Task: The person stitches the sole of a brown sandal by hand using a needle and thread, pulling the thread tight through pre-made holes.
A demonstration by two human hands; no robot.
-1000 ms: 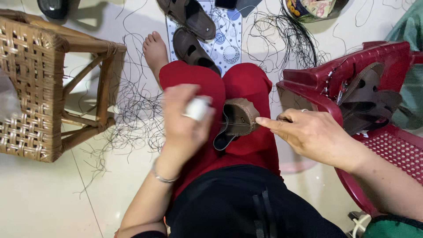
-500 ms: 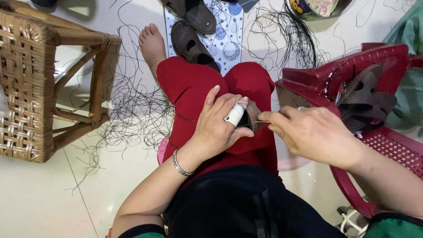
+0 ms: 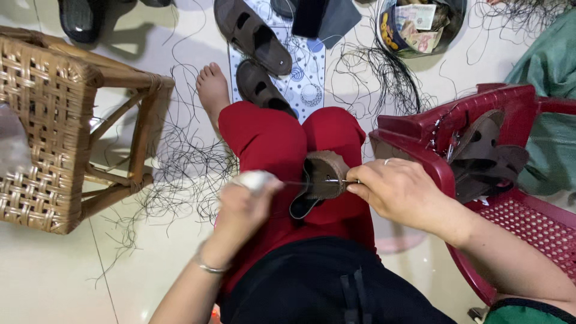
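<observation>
Brown sandal [image 3: 324,180] between both hands, chair [image 3: 420,144] close.

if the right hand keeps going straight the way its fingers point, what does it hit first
Probably the brown sandal piece on the lap: the right hand points left, fingertips pinching a needle-like tool already at its edge. Beyond lies the left hand.

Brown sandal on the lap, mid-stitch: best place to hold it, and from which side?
Grip the brown sandal by its rounded sole edge on the far side, coming from above. It lies on the red-trousered lap, and the awl enters from the right hand, so that side is taken. The left hand is blurred, with a white wrap on a finger; its grip is unclear.
</observation>
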